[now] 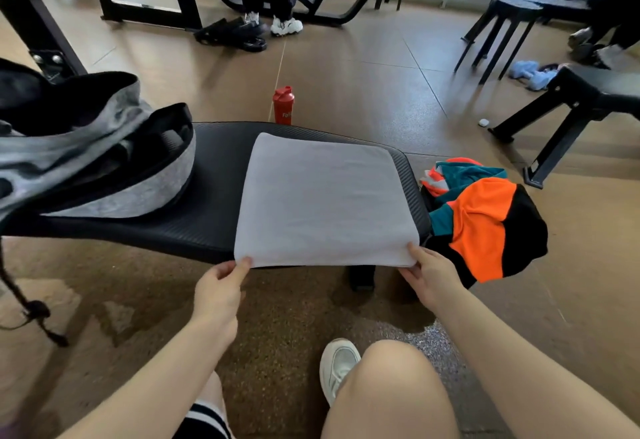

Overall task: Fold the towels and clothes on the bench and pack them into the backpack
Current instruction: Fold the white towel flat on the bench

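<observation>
a folded white towel (325, 199) lies flat on the black padded bench (207, 217), its near edge at the bench's front rim. the left hand (218, 291) pinches the towel's near left corner between thumb and fingers, and the right hand (431, 274) holds the near right corner the same way. at the bench's left end sits an open grey and black backpack (104, 161), its mouth gaping upward. on the right end, just beside the towel, a crumpled orange, teal and black garment (485, 217) hangs over the edge. a red bottle (283, 105) stands on the floor behind the bench.
</observation>
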